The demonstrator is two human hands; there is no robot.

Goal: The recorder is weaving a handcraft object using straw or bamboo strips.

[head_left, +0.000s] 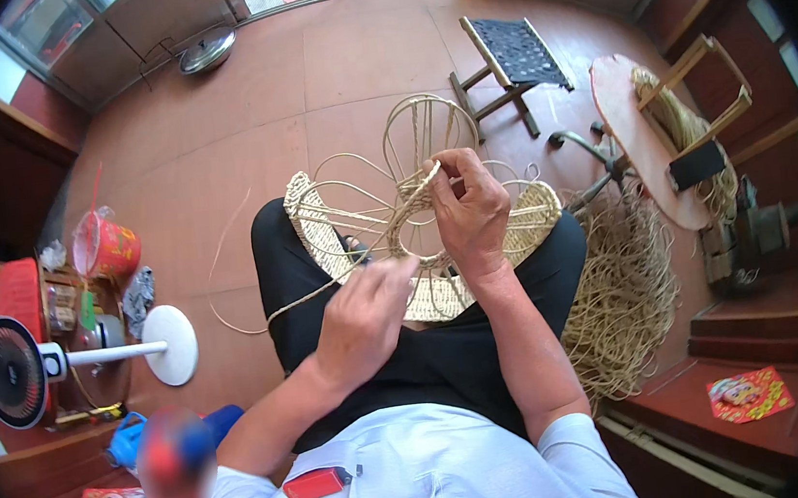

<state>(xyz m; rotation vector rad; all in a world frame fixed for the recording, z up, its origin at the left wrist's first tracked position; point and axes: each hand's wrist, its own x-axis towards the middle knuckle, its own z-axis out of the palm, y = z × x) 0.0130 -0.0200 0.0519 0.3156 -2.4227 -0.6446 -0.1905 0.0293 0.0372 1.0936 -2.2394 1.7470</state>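
A half-woven straw piece (438, 298) rests across my lap, its curved outer band tightly woven and its bare looped ribs fanning out from a cord-wrapped ring. My right hand (475, 210) is closed in a pinch on pale straw cord (434, 172) at the ring's upper right side. Low at the ring's left, close to the woven band, is my left hand (367, 313); its fingers are smeared by motion, so their grip does not show clearly. A loose strand of cord (303, 303) runs from near that hand to the floor on the left.
A heap of straw cord (623, 294) lies right of my knee. Beyond it stand a round-topped stand (624, 118) with more cord and a folding stool (519, 52). On the left are a fan (13, 372) and a red bucket (112, 245). A lidded pan (206, 50) sits far off.
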